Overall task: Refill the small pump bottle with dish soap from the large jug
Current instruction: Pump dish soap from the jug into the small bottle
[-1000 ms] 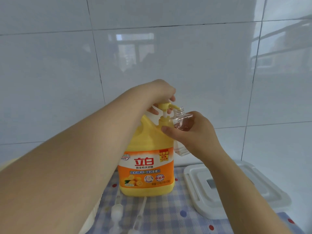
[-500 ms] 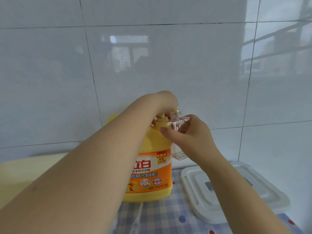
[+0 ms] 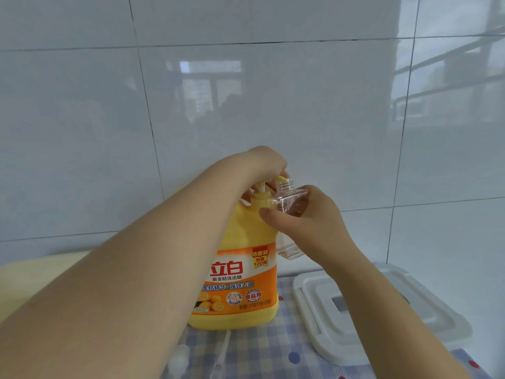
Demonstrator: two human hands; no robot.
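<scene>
Small bottle (image 3: 291, 203) (uncapped) gripped by right hand (image 3: 306, 225); left hand (image 3: 266, 162) pressing jug (image 3: 240, 269) pump

On your yellow jug (image 3: 240, 231), the orange label (image 3: 246, 280) reads "立白", with "新金桔洗洁精" below it. You can also read "特惠装 加量 120克" in its corner and "食品用" in a round mark; the finer print is illegible.
</scene>
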